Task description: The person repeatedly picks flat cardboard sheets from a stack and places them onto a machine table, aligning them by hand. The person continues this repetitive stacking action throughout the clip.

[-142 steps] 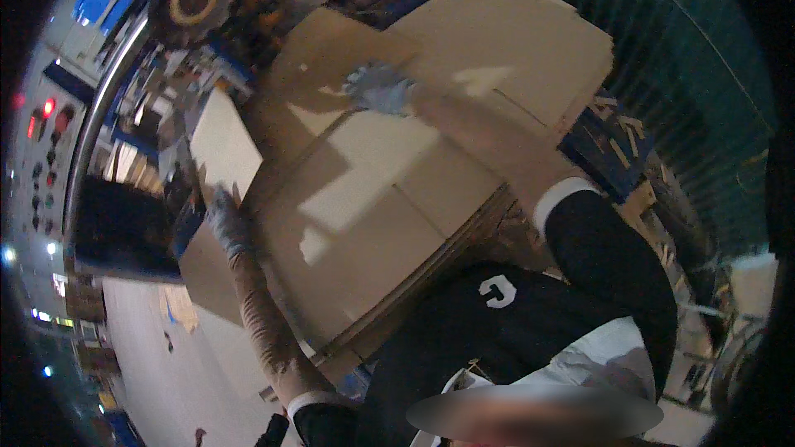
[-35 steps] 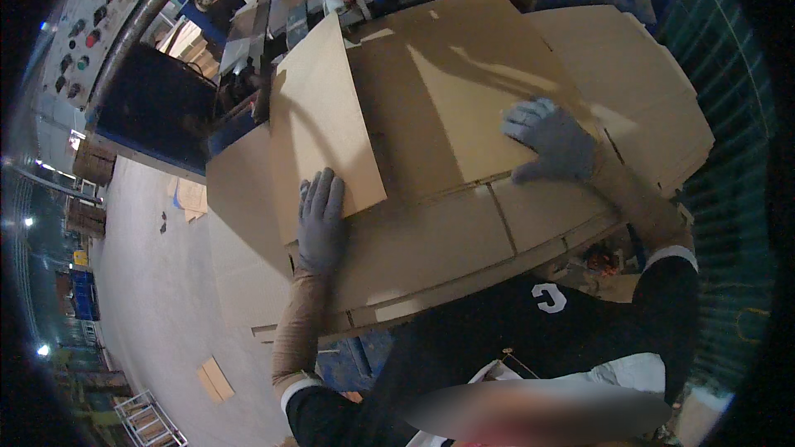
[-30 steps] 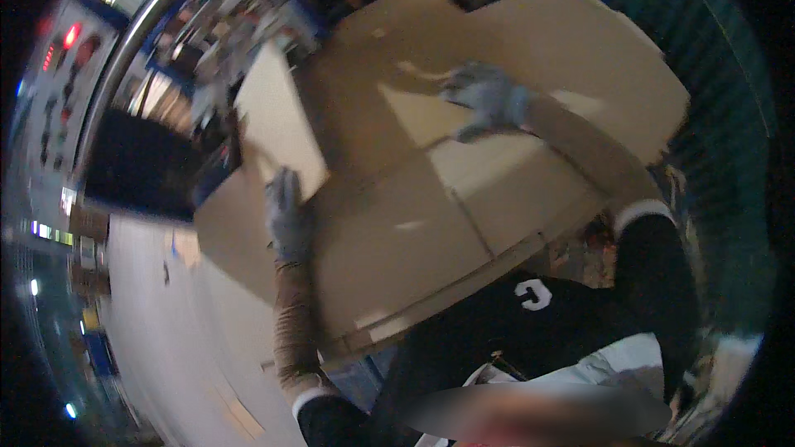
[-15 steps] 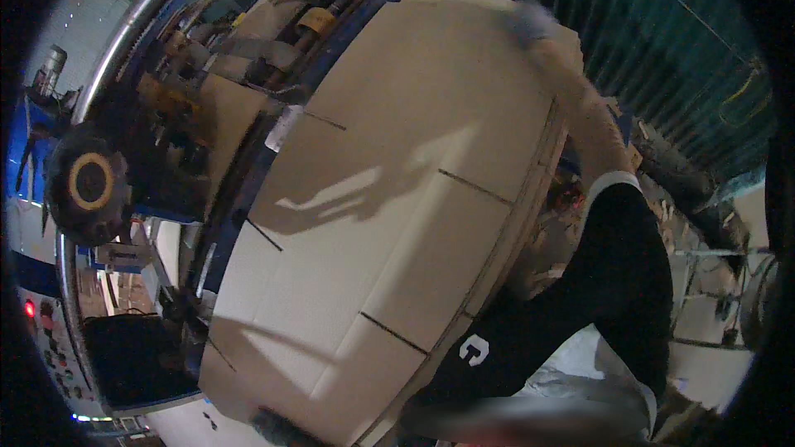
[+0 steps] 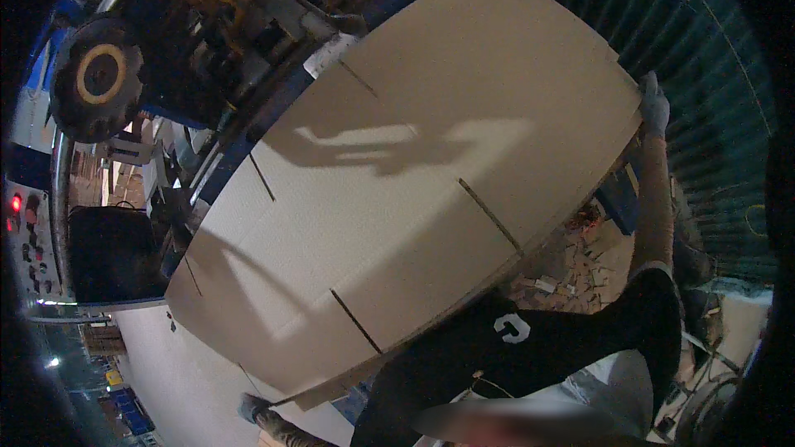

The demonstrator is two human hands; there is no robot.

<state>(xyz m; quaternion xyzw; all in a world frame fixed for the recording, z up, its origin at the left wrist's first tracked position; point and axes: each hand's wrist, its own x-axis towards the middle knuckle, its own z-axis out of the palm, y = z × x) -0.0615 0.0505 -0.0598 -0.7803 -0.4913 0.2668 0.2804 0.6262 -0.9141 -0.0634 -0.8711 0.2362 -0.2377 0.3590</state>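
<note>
A broad stack of tan cardboard sheets (image 5: 397,149), with narrow dark slots cut into it, lies across the view in front of me. My right hand (image 5: 655,108), in a grey glove, grips the stack's right edge, with the arm stretched far out. At the near left corner my left hand (image 5: 254,407), gloved too, is closed on the edge; its fingers show only in part. Between the two hands the near long edge passes close to my black sleeves. Several layers show, slightly uneven, at the far right edge. Shadows fall over the top sheet.
Along the far left side runs a blue machine with a dark wheel (image 5: 101,79) and a control panel (image 5: 29,240) with a red light. Cardboard scraps (image 5: 571,269) litter the floor below the stack. Green corrugated sheeting (image 5: 712,108) rises at the right. A pale surface (image 5: 166,360) extends lower left.
My right hand has gone from the top sheet's far end to the right edge. My left hand has come into clear view at the near left corner. The view has shifted and turned.
</note>
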